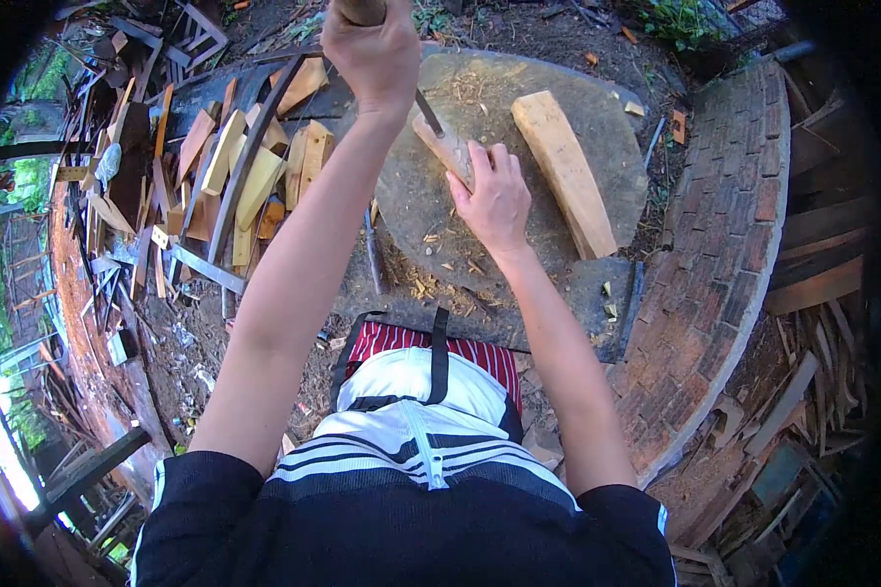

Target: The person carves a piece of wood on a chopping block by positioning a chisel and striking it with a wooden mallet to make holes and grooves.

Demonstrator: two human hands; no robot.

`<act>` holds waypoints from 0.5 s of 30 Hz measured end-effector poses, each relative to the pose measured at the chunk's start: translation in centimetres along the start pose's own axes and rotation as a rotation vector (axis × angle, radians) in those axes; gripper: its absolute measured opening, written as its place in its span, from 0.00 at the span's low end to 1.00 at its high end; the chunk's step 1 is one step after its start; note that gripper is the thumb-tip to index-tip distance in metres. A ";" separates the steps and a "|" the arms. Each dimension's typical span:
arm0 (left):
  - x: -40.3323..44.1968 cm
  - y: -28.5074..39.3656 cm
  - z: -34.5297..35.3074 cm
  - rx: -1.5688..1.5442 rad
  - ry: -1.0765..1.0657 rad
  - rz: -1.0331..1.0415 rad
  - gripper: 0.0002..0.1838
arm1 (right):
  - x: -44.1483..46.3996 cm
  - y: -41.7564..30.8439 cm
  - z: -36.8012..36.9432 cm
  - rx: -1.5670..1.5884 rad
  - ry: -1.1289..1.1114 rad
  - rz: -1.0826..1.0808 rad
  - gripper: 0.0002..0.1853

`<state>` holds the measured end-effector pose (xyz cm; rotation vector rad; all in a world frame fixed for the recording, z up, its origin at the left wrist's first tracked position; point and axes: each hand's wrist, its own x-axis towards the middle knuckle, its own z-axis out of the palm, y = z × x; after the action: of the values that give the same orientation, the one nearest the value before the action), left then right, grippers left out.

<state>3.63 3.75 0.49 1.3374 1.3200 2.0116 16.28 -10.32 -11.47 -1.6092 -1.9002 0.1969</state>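
Raised near the top edge, my left hand is wrapped round the thick round wooden handle of a tool. A narrow dark metal shaft shows below that hand and meets the top of a small pale wood piece; the hand hides how shaft and handle join. My right hand grips the lower part of this wood piece, its fingers closed around the side. Under it lies a worn round work surface scattered with chips. A long squared wood block rests to the right of my right hand.
Cut wood blocks are heaped at the left beside a curved dark metal band. A metal rod lies by the work surface's left edge. A low brick wall curves along the right, with scrap timber beyond it.
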 end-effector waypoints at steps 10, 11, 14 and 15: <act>-0.7 -0.1 0.6 -0.089 -0.001 0.033 0.08 | 0.0 -0.2 0.1 -0.005 -0.010 0.015 0.26; -0.7 -0.6 0.6 -0.088 -0.003 0.032 0.08 | 0.0 -0.1 0.1 -0.004 -0.008 0.017 0.26; -0.8 -0.6 0.4 -0.149 -0.012 -0.022 0.08 | 0.0 -0.2 0.0 -0.002 -0.009 0.015 0.27; -0.8 -0.4 0.0 -0.146 0.000 -0.057 0.08 | 0.0 -0.1 0.0 -0.002 -0.007 0.015 0.27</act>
<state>3.90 3.35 -0.28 1.2207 1.1733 2.0270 16.16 -10.38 -11.42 -1.6268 -1.8944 0.2079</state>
